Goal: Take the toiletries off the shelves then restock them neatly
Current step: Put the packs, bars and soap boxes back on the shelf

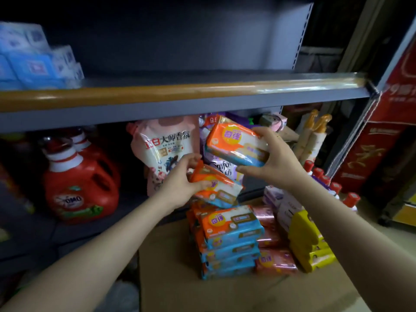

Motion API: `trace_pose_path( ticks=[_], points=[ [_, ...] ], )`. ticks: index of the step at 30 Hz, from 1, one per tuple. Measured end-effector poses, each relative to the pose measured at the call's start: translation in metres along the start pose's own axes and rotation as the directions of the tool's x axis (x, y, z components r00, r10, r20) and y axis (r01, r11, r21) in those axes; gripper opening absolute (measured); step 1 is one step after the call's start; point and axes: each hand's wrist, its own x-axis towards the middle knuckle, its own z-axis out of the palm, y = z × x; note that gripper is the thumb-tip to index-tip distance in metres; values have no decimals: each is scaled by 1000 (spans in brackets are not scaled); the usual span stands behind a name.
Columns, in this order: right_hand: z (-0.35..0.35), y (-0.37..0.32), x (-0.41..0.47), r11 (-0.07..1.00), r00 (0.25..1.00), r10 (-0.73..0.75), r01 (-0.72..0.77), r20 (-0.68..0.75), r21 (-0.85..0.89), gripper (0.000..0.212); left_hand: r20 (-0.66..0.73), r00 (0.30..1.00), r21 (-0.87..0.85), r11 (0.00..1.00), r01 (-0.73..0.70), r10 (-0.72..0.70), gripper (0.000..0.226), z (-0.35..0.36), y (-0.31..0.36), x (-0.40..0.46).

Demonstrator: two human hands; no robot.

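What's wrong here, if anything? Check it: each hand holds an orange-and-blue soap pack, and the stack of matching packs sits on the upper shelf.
One thing is wrong. The stack of matching packs sits on the cardboard box below, not on the upper shelf. The head view shows this. The rest holds: the left hand and right hand each hold an orange-and-blue soap pack.

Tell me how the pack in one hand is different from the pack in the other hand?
The orange-and-blue plastic soap pack in the right hand is higher, close under the shelf edge; the orange-and-blue plastic soap pack in the left hand sits lower, just above the stack. The right hand pinches its pack's end; the left hand grips its pack's side. Both look like the same product.
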Motion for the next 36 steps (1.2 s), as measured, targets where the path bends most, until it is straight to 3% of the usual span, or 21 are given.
trace_pose_path(
  ticks=[4, 7, 11, 15, 20, 23, 26, 28, 30, 33, 36],
  points=[
    [-10, -10, 12, 996, 999, 26, -24, -20, 85, 81, 44, 986, -29, 987, -158, 159, 49, -35, 33, -23],
    [-9, -19, 17, 985, 997, 37, -49, 74, 167, 77, 4, 974, -183, 958, -223, 227, 45, -55, 55, -36],
    [0, -29, 24, 993, 983, -91, 78, 160, 84, 74, 3, 976, -366, 909, -200, 216, 53, -66, 62, -35],
    [-4, -42, 35, 981, 959, -195, 193, 208, 30, 68, 29, 983, -411, 898, -156, 184, 46, -63, 55, -34],
    [-18, -58, 49, 954, 913, -288, 298, 288, 9, 59, -6, 990, -584, 803, -120, 143, 51, -65, 59, -29],
    [-24, -67, 52, 946, 887, -324, 308, 328, 103, 60, -37, 975, -521, 828, -207, 220, 45, -76, 70, -25],
    [-26, -79, 50, 897, 860, -269, 59, 433, 438, 62, -88, 936, -421, 838, -346, 342, 47, -91, 85, -22],
    [-21, -87, 56, 832, 873, -271, 0, 406, 554, 70, -144, 909, -316, 852, -417, 392, 46, -103, 98, -21],
    [-13, -104, 67, 862, 917, -249, 62, 313, 503, 83, -192, 876, -168, 865, -473, 442, 55, -115, 111, -18],
    [-6, -132, 91, 928, 953, -261, 205, 152, 311, 77, -175, 831, 101, 849, -519, 529, 72, -134, 132, -9],
    [-10, -150, 115, 915, 947, -298, 248, 119, 319, 76, -193, 807, 339, 810, -479, 558, 80, -159, 145, 6]
  ],
)
